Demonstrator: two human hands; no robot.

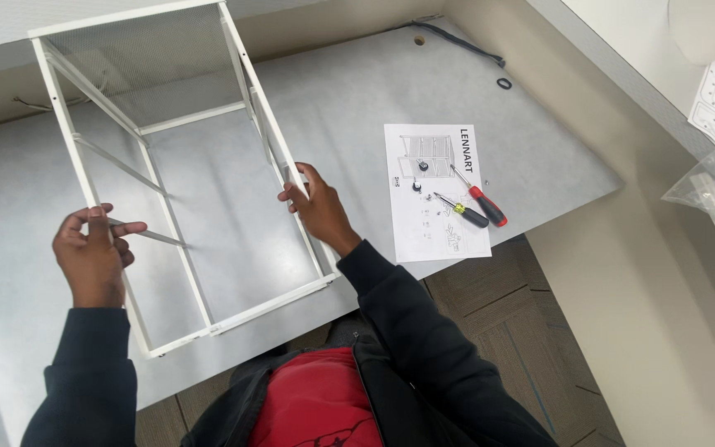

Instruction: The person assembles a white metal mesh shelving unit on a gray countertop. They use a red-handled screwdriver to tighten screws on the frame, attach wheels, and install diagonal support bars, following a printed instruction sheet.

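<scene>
White metal frame (177, 178) on the grey table (391, 91), both hands' fingers (295, 194) closed around its side rails.

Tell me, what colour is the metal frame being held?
White, seen clearly in the head view: the metal frame on the grey table.

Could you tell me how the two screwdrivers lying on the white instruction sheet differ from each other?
The red-handled screwdriver lies farther from the person, while the black-handled screwdriver with a yellow band lies nearer the white metal frame held by the left hand and right hand. The red handle reaches past the white instruction sheet edge; the black handle stays on it. Both lie roughly parallel, with tips pointing up-left.
</scene>
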